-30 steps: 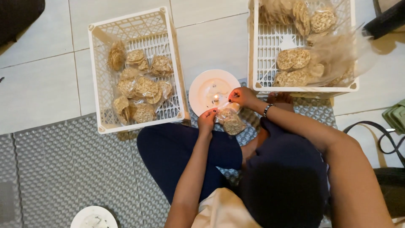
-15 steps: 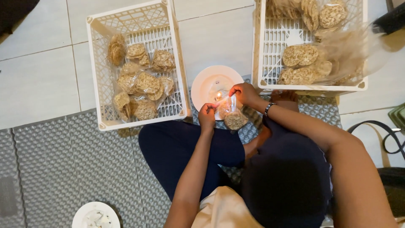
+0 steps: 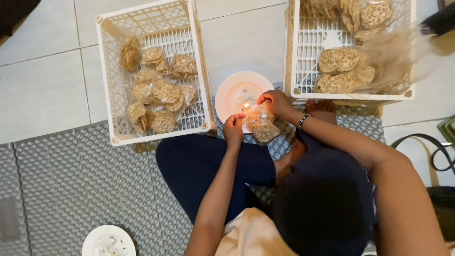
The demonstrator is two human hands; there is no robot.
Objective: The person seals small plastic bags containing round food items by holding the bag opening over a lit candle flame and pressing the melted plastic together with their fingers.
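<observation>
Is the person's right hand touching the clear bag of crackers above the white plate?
Touching. The head view shows the right hand pinching the top of the bag of crackers.

1. Setting: a home floor used as a small food-packing spot — no bench or machinery in view.
2. Landmark: grey embossed floor mat [image 3: 71, 180], laid over pale tiled floor [image 3: 42, 76].
3. Beyond the mat: two white plastic crates [image 3: 106, 61] of bagged round crackers [image 3: 163, 92].
4. At the mat's far edge: white plate [image 3: 232, 90] bearing a small flame.
</observation>
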